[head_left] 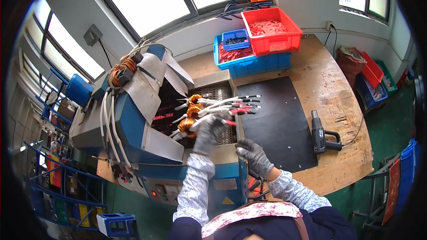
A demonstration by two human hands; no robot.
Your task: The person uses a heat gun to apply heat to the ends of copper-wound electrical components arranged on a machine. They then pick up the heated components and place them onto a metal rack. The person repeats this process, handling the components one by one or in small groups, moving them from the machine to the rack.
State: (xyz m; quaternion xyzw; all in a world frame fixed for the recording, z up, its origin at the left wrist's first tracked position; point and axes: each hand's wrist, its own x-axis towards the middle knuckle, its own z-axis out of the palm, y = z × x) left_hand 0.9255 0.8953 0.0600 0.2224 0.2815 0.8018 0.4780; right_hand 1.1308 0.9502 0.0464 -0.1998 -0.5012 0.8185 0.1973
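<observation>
Well, at the far left a blue bin [79,90] stands beyond the machine; nearer, a blue stool [116,224] sits low on the green floor [149,215]; to its right rises the blue machine [126,118], with an orange-brown bundle of cable [122,72] on top and white cables [111,126] hanging down its near side. Right of that, three copper-wound coils [194,99] lie in a row from far to near over the machine's mesh belt [223,92] — their white leads [218,104] point right, several with red or dark ends. The gloved left hand [210,134] is over the leads of the nearest coil; I cannot tell whether its fingers pinch them. Farther right, the gloved right hand [255,155] is at the near right corner of the metal rim [224,153] — fingers close together and slightly bent, their pressure impossible to tell; beyond it lies a black mat [280,115]; at the far side red and blue bins [271,35] are stacked; at the right a heat gun [319,135] rests on the wooden table [347,162].
</observation>
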